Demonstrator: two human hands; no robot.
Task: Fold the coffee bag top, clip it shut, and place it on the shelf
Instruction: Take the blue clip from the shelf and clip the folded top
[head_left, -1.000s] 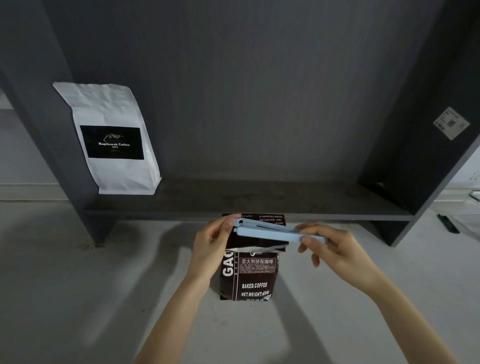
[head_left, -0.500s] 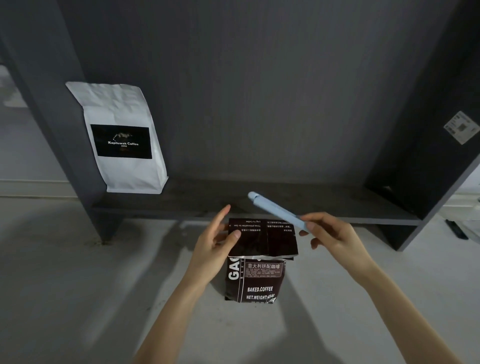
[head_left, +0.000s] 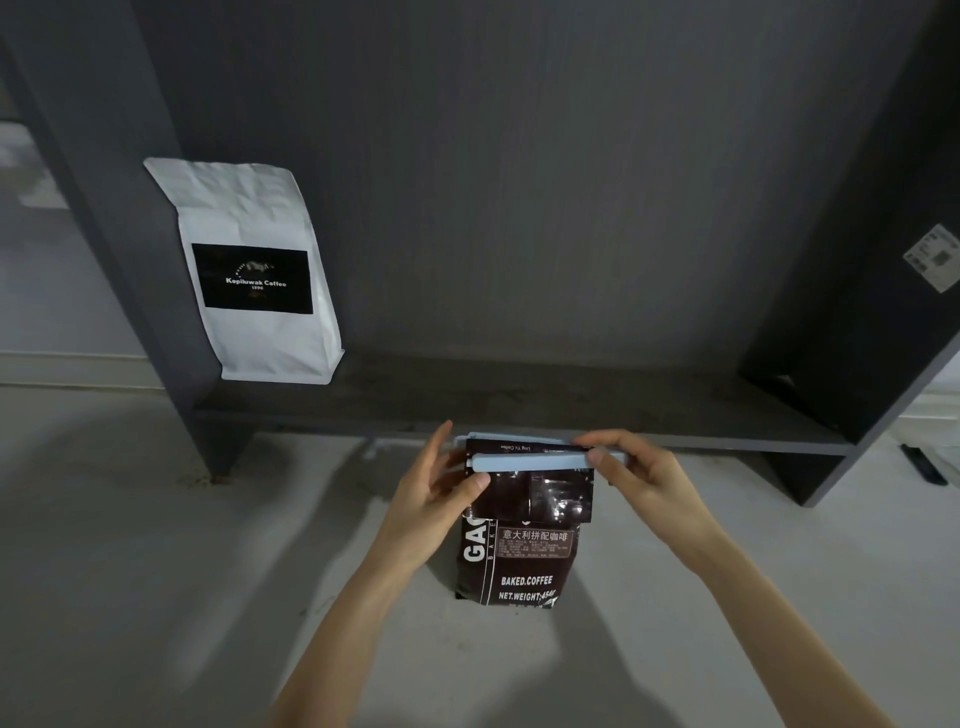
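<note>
Far up and to the left of the fingers, a white Kopiluwak Coffee bag (head_left: 257, 275) stood upright at the left end of the dark grey shelf (head_left: 519, 410), against its side panel. Below the shelf edge, the left hand (head_left: 434, 499) steadied the dark brown coffee bag (head_left: 519, 561), thumb pressed on the front of the folded-down top and the other fingers (head_left: 439, 444) spread behind it. The bag stood on the pale floor (head_left: 156, 571), just in front of the shelf. A light blue sealing clip (head_left: 530, 461) lay across the fold between the two hands. The right hand (head_left: 641, 478) pinched the clip's right end between thumb and forefinger. Far to the right, a white label (head_left: 937, 257) was stuck on the shelf's right panel.
</note>
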